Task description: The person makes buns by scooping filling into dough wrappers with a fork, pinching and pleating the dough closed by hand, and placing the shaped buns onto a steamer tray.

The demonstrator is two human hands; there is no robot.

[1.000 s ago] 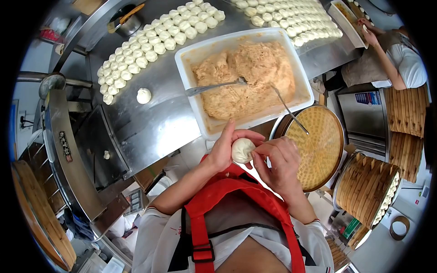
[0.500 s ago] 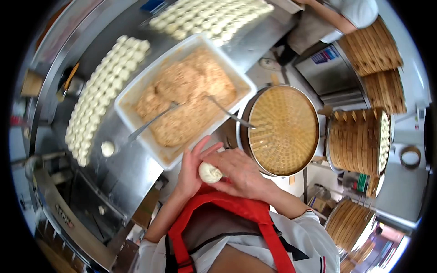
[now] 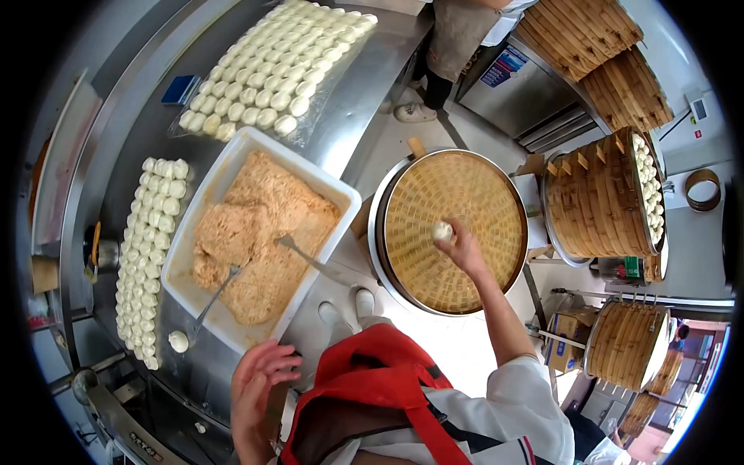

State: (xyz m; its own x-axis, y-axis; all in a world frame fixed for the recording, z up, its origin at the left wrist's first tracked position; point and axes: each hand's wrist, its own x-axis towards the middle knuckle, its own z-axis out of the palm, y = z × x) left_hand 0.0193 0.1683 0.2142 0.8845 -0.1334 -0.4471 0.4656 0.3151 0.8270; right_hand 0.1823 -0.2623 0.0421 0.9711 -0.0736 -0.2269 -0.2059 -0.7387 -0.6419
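Head view showed the right hand [image 3: 463, 246] over the round steamer [image 3: 434, 283], its fingers closed round a pleated bun [image 3: 442, 232] above the woven liner; whether the bun touched the liner could not be told. The left hand [image 3: 263, 380] was raised near the lower corner of the white plastic tub [image 3: 350, 203], its fingers parted and loosely curled. Two metal utensils [image 3: 213, 302] stood in the minced filling [image 3: 256, 232]. One lone bun [image 3: 179, 341] lay between the tub and a narrow batch of buns [image 3: 151, 256] on the steel worktable [image 3: 353, 116].
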